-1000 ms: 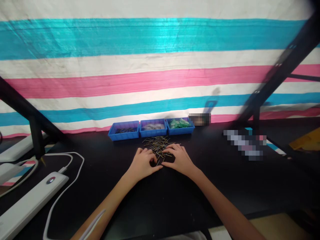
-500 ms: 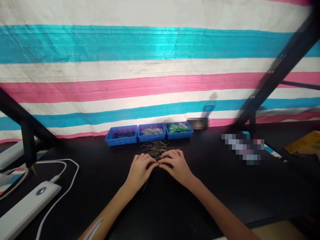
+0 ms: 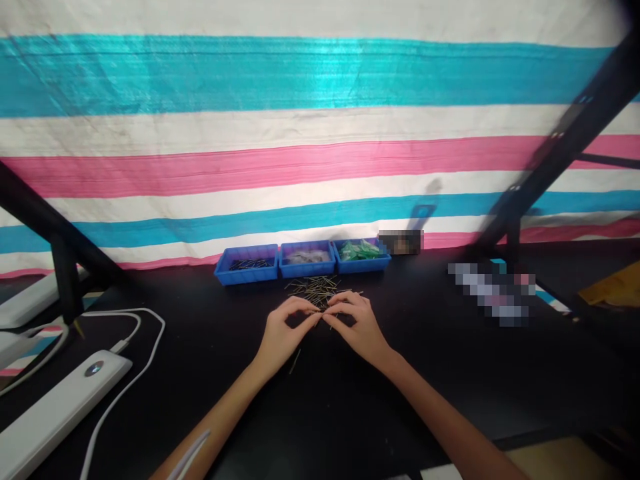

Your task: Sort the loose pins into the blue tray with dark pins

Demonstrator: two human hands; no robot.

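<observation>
A loose pile of thin, brass-coloured metal sticks (image 3: 316, 288) lies on the black table; their exact kind is too small to tell. At the pile's near edge, my left hand (image 3: 286, 329) is closed in a pinch, thumb and forefinger tips together. Close against it, my right hand (image 3: 357, 328) pinches too, its fingertips almost touching the left ones. Whatever sits between the fingertips is too small to make out. One separate metal stick (image 3: 295, 361) lies on the table just below my left hand.
Behind the pile stand three blue bins in a row: one with dark sticks (image 3: 220, 273), one with clear pieces (image 3: 283, 268), one with green packets (image 3: 365, 251). A white power bank (image 3: 65, 413) with a cable (image 3: 155, 347) lies left. Black frame legs (image 3: 515, 233) flank the table.
The whole view has shifted slightly, with things now a little higher and further right. My fingers have changed their pinch a little, and the hands stay together at the pile's near edge.
</observation>
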